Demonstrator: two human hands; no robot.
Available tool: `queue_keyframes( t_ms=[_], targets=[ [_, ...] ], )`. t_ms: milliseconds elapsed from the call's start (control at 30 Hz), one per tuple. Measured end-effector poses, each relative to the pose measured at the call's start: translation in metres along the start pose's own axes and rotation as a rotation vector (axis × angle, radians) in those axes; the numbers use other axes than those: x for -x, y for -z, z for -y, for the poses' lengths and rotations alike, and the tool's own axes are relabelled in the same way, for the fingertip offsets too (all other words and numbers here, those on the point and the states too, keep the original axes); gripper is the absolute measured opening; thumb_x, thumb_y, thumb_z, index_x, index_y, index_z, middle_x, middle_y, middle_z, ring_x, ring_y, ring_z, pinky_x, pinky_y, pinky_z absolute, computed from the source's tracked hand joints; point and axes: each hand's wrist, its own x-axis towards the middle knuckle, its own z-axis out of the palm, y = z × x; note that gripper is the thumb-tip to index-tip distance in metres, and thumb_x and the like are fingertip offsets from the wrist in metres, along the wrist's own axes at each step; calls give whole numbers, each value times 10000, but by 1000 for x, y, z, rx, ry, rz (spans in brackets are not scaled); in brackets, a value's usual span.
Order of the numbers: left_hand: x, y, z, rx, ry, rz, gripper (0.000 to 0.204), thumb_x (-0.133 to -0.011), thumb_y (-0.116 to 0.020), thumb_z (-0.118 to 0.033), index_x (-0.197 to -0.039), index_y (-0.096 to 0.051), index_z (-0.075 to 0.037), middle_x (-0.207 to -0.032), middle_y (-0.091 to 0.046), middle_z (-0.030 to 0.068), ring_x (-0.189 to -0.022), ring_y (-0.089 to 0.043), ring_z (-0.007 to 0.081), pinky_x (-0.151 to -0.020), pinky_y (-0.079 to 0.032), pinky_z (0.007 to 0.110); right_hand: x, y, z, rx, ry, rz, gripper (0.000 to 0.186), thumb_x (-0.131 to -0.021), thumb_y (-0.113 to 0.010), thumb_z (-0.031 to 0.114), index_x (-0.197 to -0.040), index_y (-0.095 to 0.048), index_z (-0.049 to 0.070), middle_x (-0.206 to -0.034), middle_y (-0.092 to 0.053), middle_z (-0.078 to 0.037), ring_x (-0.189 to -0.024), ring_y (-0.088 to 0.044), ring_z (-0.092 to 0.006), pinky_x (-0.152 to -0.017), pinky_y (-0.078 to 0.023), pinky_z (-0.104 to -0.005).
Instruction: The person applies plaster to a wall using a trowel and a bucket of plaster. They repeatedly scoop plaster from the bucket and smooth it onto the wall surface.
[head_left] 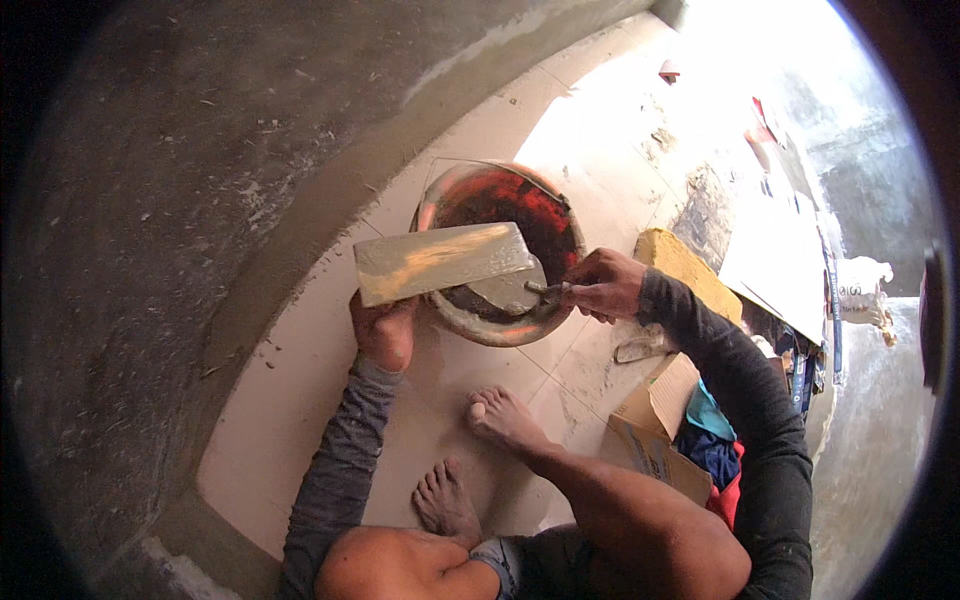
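My left hand [384,332] is closed beneath a plastering float [430,262], a rectangular board smeared with wet grey mortar. The board is held over the left side of a round bucket [572,232], whose inner wall is streaked red and dark. In my right hand [606,284] is the handle of a small trowel [512,290]. Its grey, mortar-coated blade lies against or just below the float's right end, above the bucket; whether the two touch is hard to tell. Float and trowel hide part of what is inside the bucket.
A grey plastered wall [220,190] rises on the left. To the right are a yellow block [690,268], an opened cardboard box [655,425] with cloths, and scattered debris. My bare feet [505,415] rest on the tiled floor [300,400] close to the bucket.
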Motion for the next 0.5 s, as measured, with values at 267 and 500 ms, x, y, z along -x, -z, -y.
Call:
queue_keyframes(
  t_ms=[267, 500],
  targets=[
    [-12, 25, -51, -180, -13, 208, 510, -844, -721, -120, -1316, -541, -43, -1282, -604, 114, -1193, -580, 247, -1034, -463, 425, 53, 4, 6, -201, -12, -260, 289, -926, -611, 242, -862, -674, -34, -625, -584, -26, -487, -544, -95, -439, -469, -268],
    [-43, -30, -33, -313, -4, 361, 382, -825, -655, -23, -1196, -572, 12, -1135, -662, 99, -1054, -633, 210, -944, -501, 359, 111, -1, 44, -48, 181, -609, 280, -769, -613, 136, -944, -687, -70, -678, -597, -39, -626, -552, -93, -565, -478, -284]
  ],
)
